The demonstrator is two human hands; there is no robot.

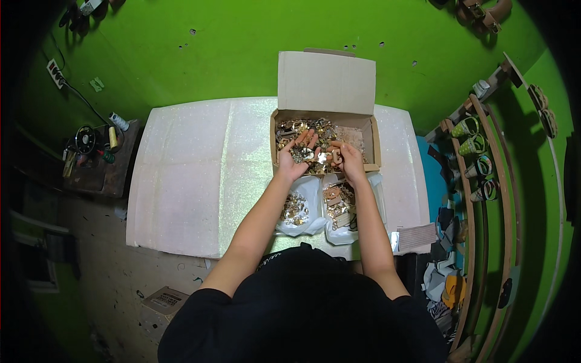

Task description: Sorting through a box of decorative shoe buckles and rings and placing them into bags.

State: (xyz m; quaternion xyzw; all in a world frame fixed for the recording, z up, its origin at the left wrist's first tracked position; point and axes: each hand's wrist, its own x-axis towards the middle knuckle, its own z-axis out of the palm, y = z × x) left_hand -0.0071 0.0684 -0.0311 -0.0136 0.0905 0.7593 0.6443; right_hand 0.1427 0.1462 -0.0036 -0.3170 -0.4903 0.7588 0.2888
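Observation:
An open cardboard box holds a heap of small gold and silver metal fittings, buckles among them. My left hand reaches into its left side, palm up, fingers spread among the pieces. Whether some of them rest on that palm, I cannot tell. Pinched in my right hand, at the box's right side, is a pale gold buckle. Just in front of the box lie two white plastic bags: the left bag contains shiny metal bits, and the right bag holds larger buckles, partly behind my right forearm.
A pale, glittery sheet covers the table. Striped material lies at its near right corner. Sandals hang on a wooden rack to the right, above fabric scraps. Thread spools stand on a side table at left.

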